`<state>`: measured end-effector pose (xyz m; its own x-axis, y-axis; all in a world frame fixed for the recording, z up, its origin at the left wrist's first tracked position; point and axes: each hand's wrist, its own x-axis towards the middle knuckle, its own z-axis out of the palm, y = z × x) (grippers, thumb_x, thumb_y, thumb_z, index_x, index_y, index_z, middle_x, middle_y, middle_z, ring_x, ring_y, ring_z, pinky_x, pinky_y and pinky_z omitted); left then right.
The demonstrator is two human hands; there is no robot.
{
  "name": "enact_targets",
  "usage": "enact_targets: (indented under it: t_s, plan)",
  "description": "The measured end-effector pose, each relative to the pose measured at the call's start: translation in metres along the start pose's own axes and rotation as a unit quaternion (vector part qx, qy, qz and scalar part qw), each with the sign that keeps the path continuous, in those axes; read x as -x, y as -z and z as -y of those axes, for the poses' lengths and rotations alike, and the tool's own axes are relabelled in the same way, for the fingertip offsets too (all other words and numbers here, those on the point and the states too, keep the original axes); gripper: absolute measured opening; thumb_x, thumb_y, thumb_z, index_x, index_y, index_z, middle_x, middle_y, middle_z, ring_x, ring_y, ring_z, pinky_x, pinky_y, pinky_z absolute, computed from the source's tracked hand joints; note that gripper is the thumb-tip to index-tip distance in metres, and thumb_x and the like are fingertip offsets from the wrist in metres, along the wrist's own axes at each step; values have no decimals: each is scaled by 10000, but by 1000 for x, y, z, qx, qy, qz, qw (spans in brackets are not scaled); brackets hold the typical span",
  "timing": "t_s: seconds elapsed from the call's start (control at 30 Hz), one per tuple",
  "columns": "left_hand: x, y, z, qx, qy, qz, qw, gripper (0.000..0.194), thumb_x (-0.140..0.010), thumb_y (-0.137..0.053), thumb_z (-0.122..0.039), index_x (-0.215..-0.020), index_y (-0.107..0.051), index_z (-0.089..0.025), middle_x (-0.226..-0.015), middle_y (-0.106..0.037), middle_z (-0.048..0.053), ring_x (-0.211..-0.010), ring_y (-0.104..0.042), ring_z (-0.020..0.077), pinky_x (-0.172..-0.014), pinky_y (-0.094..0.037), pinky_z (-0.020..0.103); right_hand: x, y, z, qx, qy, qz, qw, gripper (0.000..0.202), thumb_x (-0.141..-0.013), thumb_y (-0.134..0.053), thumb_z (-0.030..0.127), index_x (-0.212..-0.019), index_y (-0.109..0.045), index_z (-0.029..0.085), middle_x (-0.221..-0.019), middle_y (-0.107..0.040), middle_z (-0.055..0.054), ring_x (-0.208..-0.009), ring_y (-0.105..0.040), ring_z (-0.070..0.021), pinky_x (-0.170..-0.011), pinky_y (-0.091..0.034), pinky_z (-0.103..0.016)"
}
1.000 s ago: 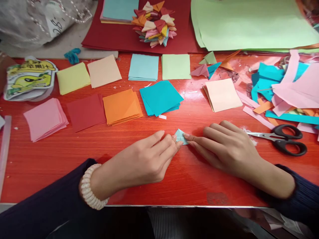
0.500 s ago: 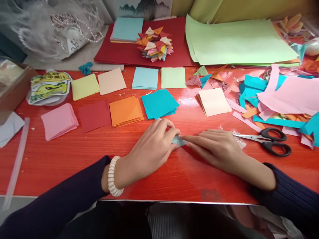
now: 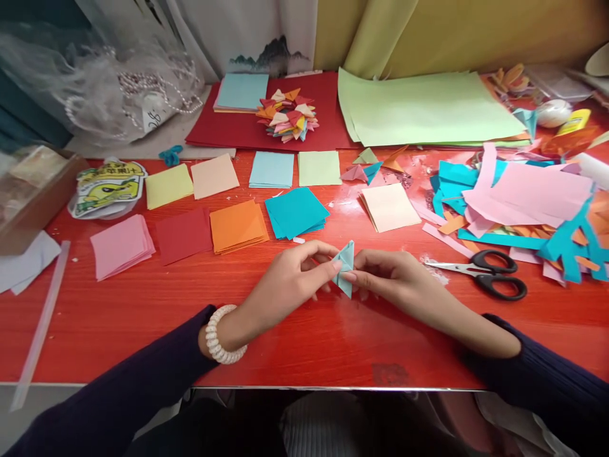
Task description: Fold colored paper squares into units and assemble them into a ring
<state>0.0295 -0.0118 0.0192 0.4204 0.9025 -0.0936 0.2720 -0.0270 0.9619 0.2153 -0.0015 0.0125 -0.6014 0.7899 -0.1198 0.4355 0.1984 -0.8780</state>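
Left hand (image 3: 288, 279): pinches folded paper (image 3: 347, 255) between thumb and fingers.
Right hand (image 3: 404, 276): thumb and fingers clamped on its right side.
Folded paper: pale blue, between both hands, over the table (image 3: 304, 355).
Scissors (image 3: 479, 270): near the right hand, on the table.

1. The blue paper (image 3: 347, 265), flat and partly covered before, now stands with one point up and one down.
2. The right hand (image 3: 404, 276), earlier stretched flat, has curled, its thumb against the paper.
3. The left hand (image 3: 290, 276) now presses its thumb on the paper's face.
4. More curtain (image 3: 457, 35) shows.
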Motion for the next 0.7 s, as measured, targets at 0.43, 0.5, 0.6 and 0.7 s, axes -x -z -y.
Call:
enact_targets:
  t_s: [0.43, 0.5, 0.6, 0.7]
  plan:
    - [7, 26, 20, -555, -392, 11, 733, 135, -878, -486, -152, -955, -589, -111, -814, -654, 49, -718, -559, 155, -652, -456, 297, 3, 2, -21, 412, 312, -86, 852, 241, -859, -515, 251, -1064, -559, 131, -774, -579, -57, -660, -469, -149, -598, -395, -291]
    - [7, 28, 19, -549, -383, 27, 742, 162, -886, -469, -149, -995, -578, -97, -843, -653, 63, -753, -560, 164, -680, -461, 306, 2, 0, -23, 400, 285, -83, 867, 248, -862, -510, 259, -1064, -588, 138, -745, -560, -49, -659, -463, -146, -599, -388, -287]
    - [6, 29, 22, -530, -377, 37, 759, 188, -895, -445, -141, -1034, -562, -90, -900, -645, 80, -809, -548, 176, -714, -461, 320, 2, -1, -28, 369, 246, -78, 893, 243, -867, -495, 239, -1066, -613, 164, -735, -538, -43, -658, -461, -140, -587, -375, -276]
    - [2, 29, 28, -498, -369, 40, 784, 193, -903, -419, -123, -1038, -556, -104, -953, -630, 72, -847, -518, 169, -784, -443, 330, 3, -1, -29, 351, 225, -83, 905, 230, -876, -476, 231, -1035, -633, 174, -719, -523, -39, -640, -453, -135, -564, -357, -266]
